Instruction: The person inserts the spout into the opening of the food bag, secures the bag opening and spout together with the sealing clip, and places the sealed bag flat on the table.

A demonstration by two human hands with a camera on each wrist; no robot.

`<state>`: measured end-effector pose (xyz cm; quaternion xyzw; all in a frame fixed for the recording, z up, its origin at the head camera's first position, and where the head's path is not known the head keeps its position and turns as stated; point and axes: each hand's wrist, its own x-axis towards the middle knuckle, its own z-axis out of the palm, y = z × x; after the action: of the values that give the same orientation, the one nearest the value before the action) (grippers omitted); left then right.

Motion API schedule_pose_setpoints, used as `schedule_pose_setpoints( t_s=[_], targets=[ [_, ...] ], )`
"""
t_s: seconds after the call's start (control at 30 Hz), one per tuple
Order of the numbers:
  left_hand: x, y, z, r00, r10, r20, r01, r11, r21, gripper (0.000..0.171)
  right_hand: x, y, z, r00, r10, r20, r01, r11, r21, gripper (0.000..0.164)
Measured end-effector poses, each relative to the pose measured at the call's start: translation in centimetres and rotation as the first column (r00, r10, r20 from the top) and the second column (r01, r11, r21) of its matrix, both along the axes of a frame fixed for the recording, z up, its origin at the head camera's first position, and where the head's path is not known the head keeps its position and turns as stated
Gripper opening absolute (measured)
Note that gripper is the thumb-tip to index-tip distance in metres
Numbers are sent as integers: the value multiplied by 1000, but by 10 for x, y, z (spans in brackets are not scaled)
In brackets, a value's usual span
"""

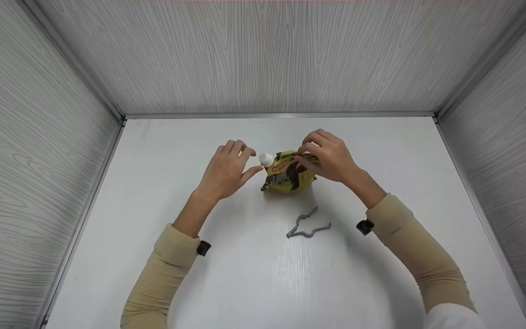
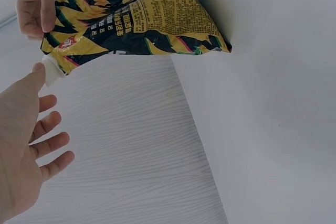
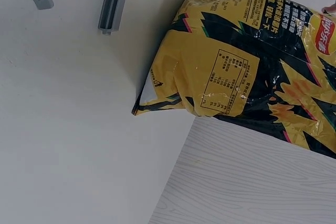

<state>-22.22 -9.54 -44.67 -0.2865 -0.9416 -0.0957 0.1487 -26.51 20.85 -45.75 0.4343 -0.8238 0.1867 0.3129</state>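
A yellow and black chip bag (image 1: 286, 176) stands upright on the white table, its printed side also showing in the right wrist view (image 3: 226, 61). My right hand (image 1: 329, 155) pinches the bag's top edge with fingers and thumb. At the bag's upper left corner sits a white round cap (image 1: 266, 159). Fingers spread and thumb apart, my left hand (image 1: 231, 169) is beside this cap. In the left wrist view the left thumb lies against or just in front of the cap (image 2: 52, 72); I cannot tell which.
A grey bag clip (image 1: 304, 226), its two arms spread apart in a V, lies on the table (image 1: 244, 283) in front of the bag. Behind rises a grey wood-grain wall (image 1: 263, 59), with similar walls at left and right.
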Motion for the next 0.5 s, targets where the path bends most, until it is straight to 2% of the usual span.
schedule_pose_setpoints(
  t_s=[0.5],
  targets=[
    [20, -23, -27, 1000, 24, 18, -23, 1000, -4, 45, -3, 0, 3, 1000, 10, -22, -10, 1000, 3, 16]
  ],
)
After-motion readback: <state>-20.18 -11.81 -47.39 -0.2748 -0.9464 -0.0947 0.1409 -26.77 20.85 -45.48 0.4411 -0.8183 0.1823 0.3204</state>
